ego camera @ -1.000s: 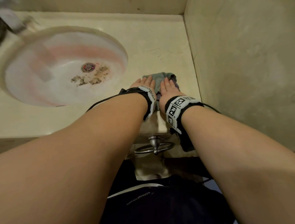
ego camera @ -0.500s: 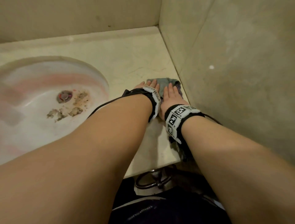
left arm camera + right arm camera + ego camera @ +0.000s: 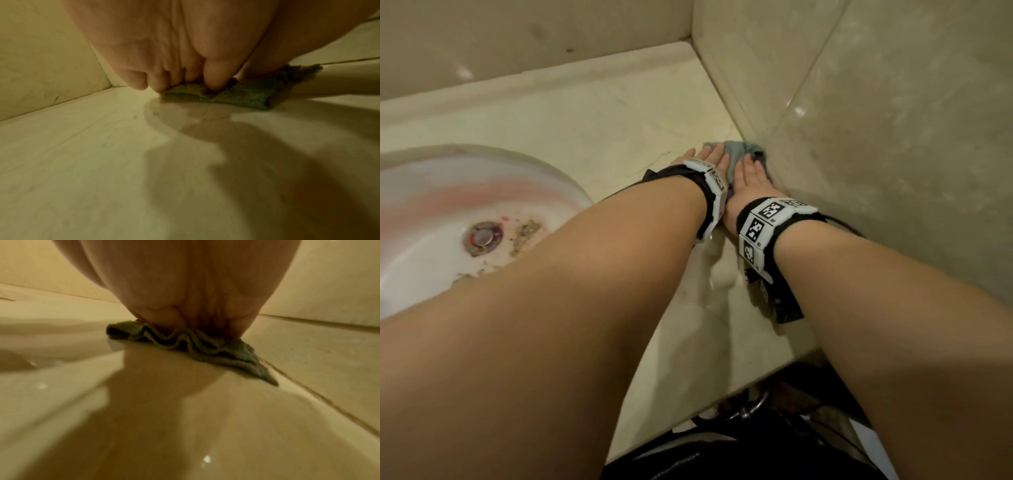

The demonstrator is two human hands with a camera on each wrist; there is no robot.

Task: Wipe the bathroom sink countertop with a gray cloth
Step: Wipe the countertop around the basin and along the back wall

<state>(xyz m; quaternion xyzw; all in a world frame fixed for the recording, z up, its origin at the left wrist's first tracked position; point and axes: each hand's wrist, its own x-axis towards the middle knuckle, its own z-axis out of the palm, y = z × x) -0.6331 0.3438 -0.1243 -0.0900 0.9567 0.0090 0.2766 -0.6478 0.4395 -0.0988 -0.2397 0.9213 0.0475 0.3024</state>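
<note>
A gray cloth [image 3: 739, 150] lies bunched on the beige countertop [image 3: 602, 137], right beside the right-hand wall. My left hand [image 3: 710, 159] and my right hand [image 3: 748, 174] lie side by side on it, palms down with fingers straight, pressing it flat. In the left wrist view the left hand's fingertips [image 3: 211, 86] press into the cloth [image 3: 236, 97]. Under the right palm in the right wrist view, the cloth [image 3: 195, 342] shows in wavy folds, one corner trailing along the wall joint. Most of the cloth is hidden beneath the hands.
A round white sink [image 3: 431, 219] with a metal drain [image 3: 482, 236] and brown debris around it sits at the left. Tiled walls [image 3: 876, 137] close the counter at the back and right. A wet streak [image 3: 717, 270] runs behind the hands. The counter's front edge [image 3: 722, 387] is near my body.
Both hands have slid the cloth away from the front edge, farther along the right wall toward the back corner, leaving a wet trail. The head view has shifted right.
</note>
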